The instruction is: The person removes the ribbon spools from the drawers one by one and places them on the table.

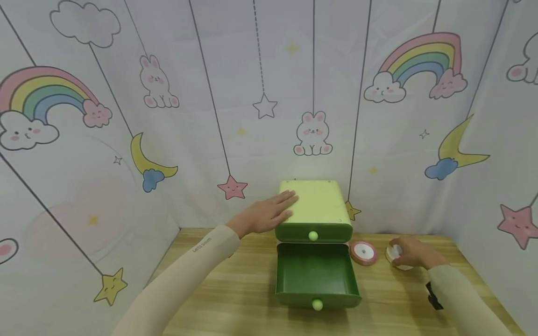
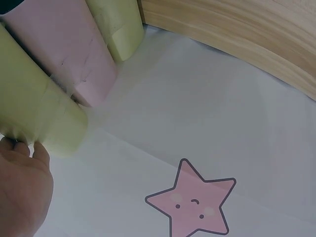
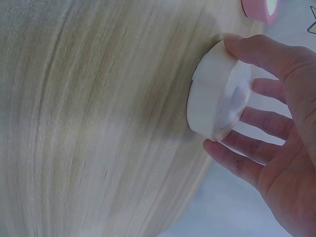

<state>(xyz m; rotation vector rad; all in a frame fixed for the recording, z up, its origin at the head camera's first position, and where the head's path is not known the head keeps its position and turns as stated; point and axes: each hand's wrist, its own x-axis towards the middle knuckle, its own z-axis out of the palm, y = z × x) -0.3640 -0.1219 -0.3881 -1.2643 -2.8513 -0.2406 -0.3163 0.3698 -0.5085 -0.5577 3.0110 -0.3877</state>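
Observation:
A small drawer cabinet (image 1: 317, 200) with a pale green top and dark green fronts stands near the back wall. Its lower drawer (image 1: 318, 298) is pulled out and bare inside; the upper one (image 1: 294, 232) is closed. My left hand (image 1: 265, 215) rests its extended fingers on the left part of the cabinet top. Over to the right, my right hand (image 1: 414, 253) grips a white ribbon roll (image 3: 210, 94), thumb at one edge and fingertips around the other. The roll is close to the table, with its flat face toward the palm.
A pink ribbon roll (image 1: 364, 253) with a white centre lies between the cabinet and my right hand. Beneath everything is a wood-grain table (image 1: 235, 289). A printed cloth (image 1: 260, 154) with rabbits, stars and rainbows encloses the back and sides.

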